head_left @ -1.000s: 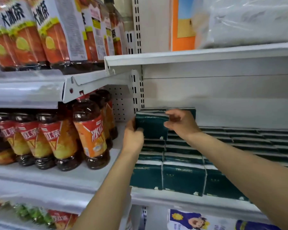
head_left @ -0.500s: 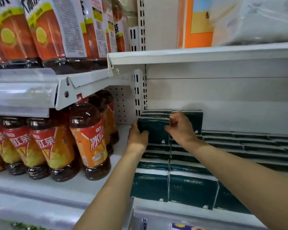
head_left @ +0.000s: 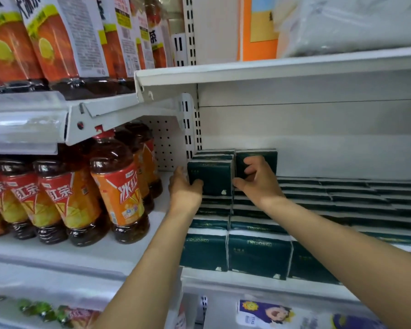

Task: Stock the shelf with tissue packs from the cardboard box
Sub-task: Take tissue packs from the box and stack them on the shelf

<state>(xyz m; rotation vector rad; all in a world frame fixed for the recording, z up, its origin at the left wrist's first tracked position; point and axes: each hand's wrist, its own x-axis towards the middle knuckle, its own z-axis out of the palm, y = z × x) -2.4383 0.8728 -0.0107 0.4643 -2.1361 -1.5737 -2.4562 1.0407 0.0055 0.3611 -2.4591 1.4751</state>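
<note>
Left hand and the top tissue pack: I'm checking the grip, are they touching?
Touching. The head view shows the left hand, thumb curled over the front of the top tissue pack.

Tissue packs (head_left: 209, 178): dark-green glossy plastic wrap; shelf (head_left: 271, 70): white painted metal, smooth; bottles (head_left: 119, 186): shiny clear plastic w/ glossy labels.

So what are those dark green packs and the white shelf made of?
The green packs look wrapped in soft plastic film, faintly glossy, with printed lettering. The shelf is probably painted metal: smooth white, thin bent edges, slotted uprights.
</note>
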